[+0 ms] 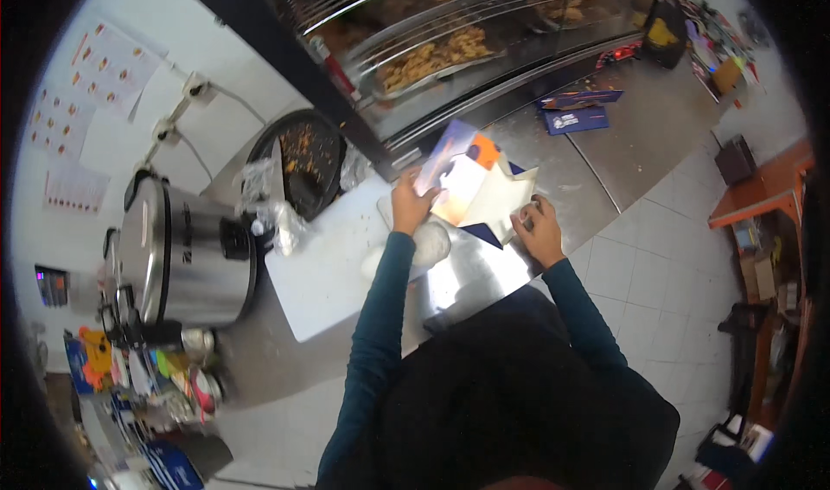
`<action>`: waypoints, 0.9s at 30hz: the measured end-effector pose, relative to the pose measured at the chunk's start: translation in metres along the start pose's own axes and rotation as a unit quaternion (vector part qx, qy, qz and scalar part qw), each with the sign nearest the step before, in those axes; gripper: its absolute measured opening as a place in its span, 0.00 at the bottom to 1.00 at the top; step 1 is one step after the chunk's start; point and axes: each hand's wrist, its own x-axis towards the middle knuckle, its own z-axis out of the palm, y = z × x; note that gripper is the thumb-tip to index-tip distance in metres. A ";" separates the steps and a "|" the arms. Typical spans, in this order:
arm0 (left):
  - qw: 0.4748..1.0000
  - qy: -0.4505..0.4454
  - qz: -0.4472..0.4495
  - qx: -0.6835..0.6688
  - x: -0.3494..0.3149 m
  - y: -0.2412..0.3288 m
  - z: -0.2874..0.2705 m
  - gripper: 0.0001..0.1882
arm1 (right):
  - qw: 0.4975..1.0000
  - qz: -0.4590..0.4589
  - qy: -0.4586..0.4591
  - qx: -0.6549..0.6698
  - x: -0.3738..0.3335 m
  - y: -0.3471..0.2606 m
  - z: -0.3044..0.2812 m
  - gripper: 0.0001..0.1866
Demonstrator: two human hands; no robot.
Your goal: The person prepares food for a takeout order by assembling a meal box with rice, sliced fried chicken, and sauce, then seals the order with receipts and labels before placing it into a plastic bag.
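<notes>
Between my two hands is a part-folded cardboard food box (467,179), printed purple and orange outside, with a pale inside and dark blue corner flaps. My left hand (412,203) grips its left edge, thumb on the printed panel. At the right end my right hand (539,233) is closed on a pale flap; some of its fingertips are hidden behind the card. Below the box, a whitish rounded bundle (431,245) lies beside my left wrist on a white cutting board (316,274). I cannot make out what the bundle is.
A steel counter (596,166) carries dark blue folded cartons (577,120) at the back. Behind it stands a glass-fronted cabinet with a tray of fried food (437,58). A black round pan with crumbs (303,149), a plastic bag (281,226) and a large steel cooker (186,248) stand left.
</notes>
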 end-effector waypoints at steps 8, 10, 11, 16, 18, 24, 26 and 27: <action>0.956 -0.065 0.071 0.277 -0.086 0.008 0.007 0.38 | 0.994 0.094 0.053 -0.031 0.019 -0.011 0.020 0.23; 0.933 -0.124 0.051 0.333 -0.093 0.007 0.004 0.37 | 0.996 0.074 0.038 -0.015 0.020 -0.007 0.018 0.24; 0.946 -0.177 0.036 0.269 -0.094 0.006 0.002 0.35 | 0.998 0.054 0.024 -0.003 0.020 -0.003 0.016 0.24; 0.827 -0.507 0.074 -0.233 -0.083 0.077 0.020 0.32 | 0.996 0.074 0.022 0.045 0.020 0.027 0.020 0.28; 0.779 -0.487 0.001 -0.395 -0.077 0.071 0.051 0.35 | 0.992 0.082 -0.002 0.098 0.021 0.005 0.007 0.32; 0.960 -0.153 0.141 -0.186 -0.008 0.073 0.107 0.24 | 0.985 0.067 -0.058 0.147 0.008 0.035 0.006 0.53; 0.952 -0.128 0.276 -0.027 -0.007 0.063 0.108 0.25 | 0.986 0.067 -0.054 0.140 0.007 0.035 0.006 0.58; 0.922 -0.231 0.297 0.091 -0.012 0.064 0.110 0.26 | 0.987 0.069 -0.049 0.137 0.006 0.037 0.007 0.58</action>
